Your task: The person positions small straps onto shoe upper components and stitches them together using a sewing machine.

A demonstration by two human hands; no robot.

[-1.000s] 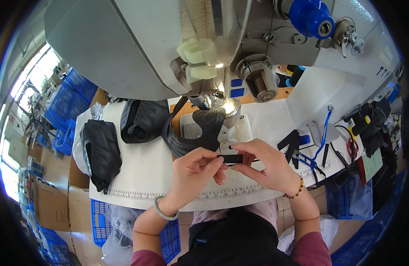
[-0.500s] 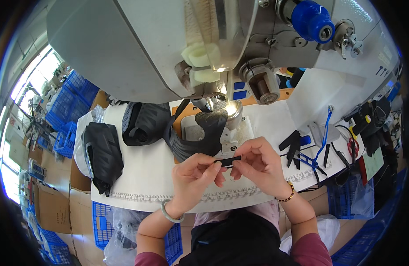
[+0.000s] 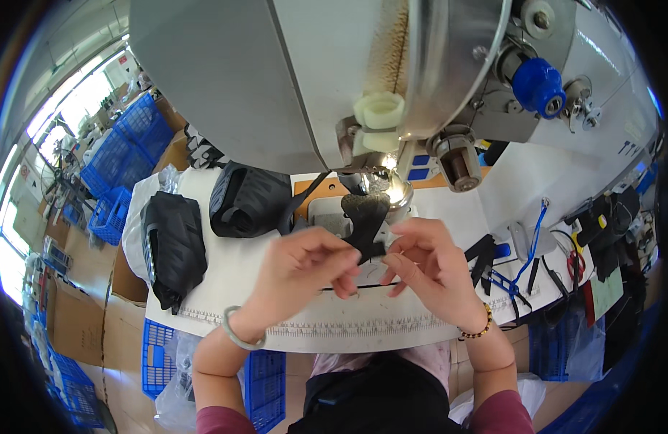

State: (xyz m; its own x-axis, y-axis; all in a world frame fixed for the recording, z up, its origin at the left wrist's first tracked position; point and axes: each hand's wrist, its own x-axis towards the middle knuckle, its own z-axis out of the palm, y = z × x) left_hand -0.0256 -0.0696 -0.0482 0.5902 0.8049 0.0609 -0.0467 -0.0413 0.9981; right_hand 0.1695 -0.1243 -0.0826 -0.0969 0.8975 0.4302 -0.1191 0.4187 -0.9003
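Observation:
My left hand (image 3: 301, 273) is raised over the front of the white table, its fingers curled together and smeared by motion; I cannot make out anything in them. Opposite it, my right hand (image 3: 439, 278) pinches with thumb and forefinger at a short black strip (image 3: 375, 252), which partly merges with the dark piece behind. That dark shaped fabric piece (image 3: 366, 213) lies under the sewing machine's lit needle area (image 3: 377, 177), partly covered by my left hand. Two folded black fabric pieces, one (image 3: 250, 199) nearer the machine and another (image 3: 173, 246) farther left, rest on the table.
The grey sewing machine head (image 3: 218, 79) overhangs the table. A ruler tape (image 3: 348, 329) runs along the table's front edge. Black strips (image 3: 482, 257), a blue cord (image 3: 534, 235) and red-handled scissors (image 3: 576, 264) lie at right. Blue crates (image 3: 156, 358) stand below.
My hands have moved apart, the left one going left and up. The black strip no longer spans between both hands. The view has shifted a little.

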